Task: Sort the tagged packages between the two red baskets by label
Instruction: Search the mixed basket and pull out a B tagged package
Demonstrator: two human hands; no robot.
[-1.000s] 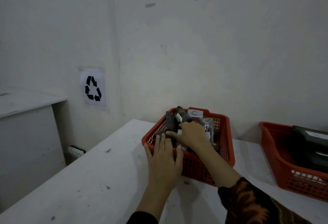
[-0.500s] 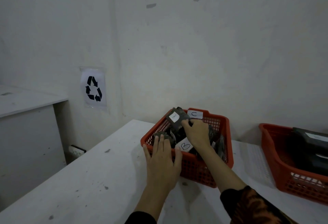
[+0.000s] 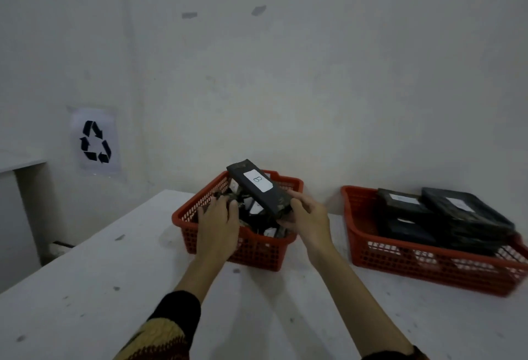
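Observation:
A dark flat package (image 3: 261,188) with a white tag marked "B" is lifted above the left red basket (image 3: 257,251), tilted up and away. My right hand (image 3: 307,218) grips its near end. My left hand (image 3: 218,225) rests on the basket's front-left rim, fingers curled over dark packages (image 3: 257,221) inside; whether it grips one I cannot tell. The right red basket (image 3: 428,262) holds several dark flat packages (image 3: 445,217) with white tags.
Both baskets stand on a white table (image 3: 114,288) against a white wall. A sheet with a recycling symbol (image 3: 95,141) hangs on the wall at left. A lower white ledge (image 3: 17,159) sits at far left.
My right hand has pulled the "B" package up out of the left basket. The view has shifted, bringing more of the right basket in.

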